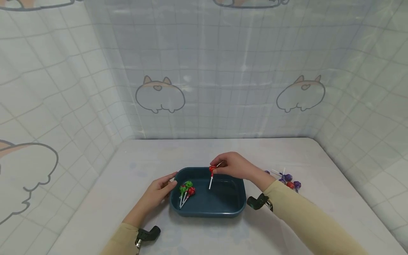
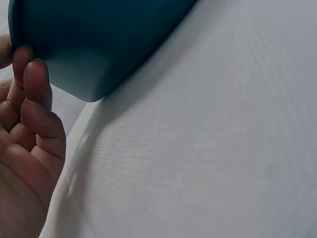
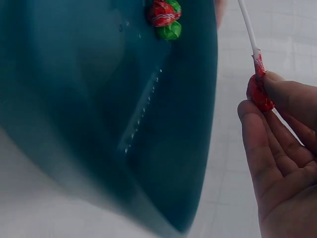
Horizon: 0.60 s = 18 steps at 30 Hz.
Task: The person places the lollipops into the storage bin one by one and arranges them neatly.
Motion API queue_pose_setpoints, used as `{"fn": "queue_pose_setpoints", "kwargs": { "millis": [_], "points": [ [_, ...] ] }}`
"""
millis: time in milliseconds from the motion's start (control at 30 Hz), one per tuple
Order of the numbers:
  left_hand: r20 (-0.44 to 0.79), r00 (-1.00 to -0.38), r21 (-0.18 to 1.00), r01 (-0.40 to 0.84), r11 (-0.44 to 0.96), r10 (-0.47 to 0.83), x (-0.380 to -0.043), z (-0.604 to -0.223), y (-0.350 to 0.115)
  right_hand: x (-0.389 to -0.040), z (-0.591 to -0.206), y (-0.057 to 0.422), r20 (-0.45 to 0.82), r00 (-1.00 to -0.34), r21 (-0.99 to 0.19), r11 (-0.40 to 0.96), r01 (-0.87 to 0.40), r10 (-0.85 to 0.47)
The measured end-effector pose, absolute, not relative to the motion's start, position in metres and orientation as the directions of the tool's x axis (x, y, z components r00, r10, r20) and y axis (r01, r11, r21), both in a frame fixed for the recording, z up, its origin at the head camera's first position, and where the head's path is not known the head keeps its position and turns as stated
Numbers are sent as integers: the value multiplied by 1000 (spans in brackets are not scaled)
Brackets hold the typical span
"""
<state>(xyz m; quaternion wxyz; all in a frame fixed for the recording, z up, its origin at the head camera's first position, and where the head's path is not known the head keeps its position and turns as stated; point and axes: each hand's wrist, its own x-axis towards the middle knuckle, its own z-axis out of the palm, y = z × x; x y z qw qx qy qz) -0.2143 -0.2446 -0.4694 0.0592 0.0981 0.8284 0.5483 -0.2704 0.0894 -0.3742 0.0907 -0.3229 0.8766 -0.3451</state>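
A red-wrapped lollipop (image 1: 211, 169) is pinched by its candy end between the thumb and fingertips of my right hand (image 1: 233, 165). Its white stick points down over the dark teal plastic bin (image 1: 223, 215), as the head view shows. In the right wrist view the lollipop (image 3: 260, 93) appears beside the bin's wall. My left hand (image 1: 157, 191) holds the bin's left rim, and the left wrist view has its curled fingers (image 2: 37, 82) against the bin's wall. Inside, at the left, lie green lollipops (image 1: 188, 184) and a red lollipop (image 1: 191, 191), sticks toward the front.
Right of the bin, a loose group of purple lollipops (image 1: 288, 177) and a red lollipop (image 1: 290, 185) lies on the white-covered table (image 1: 146, 152), partly behind my right forearm. Tile-patterned curtains (image 1: 223, 106) with cartoon animals hang at the back and both sides.
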Motion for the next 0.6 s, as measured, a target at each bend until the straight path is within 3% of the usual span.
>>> {"fn": "queue_pose_setpoints", "kwargs": {
  "millis": [600],
  "points": [
    [7,-978,915,91,394,211,-216,-471,-245,-281,-372,44,-5,-690,-667,517,-537,-724]
  ]
}}
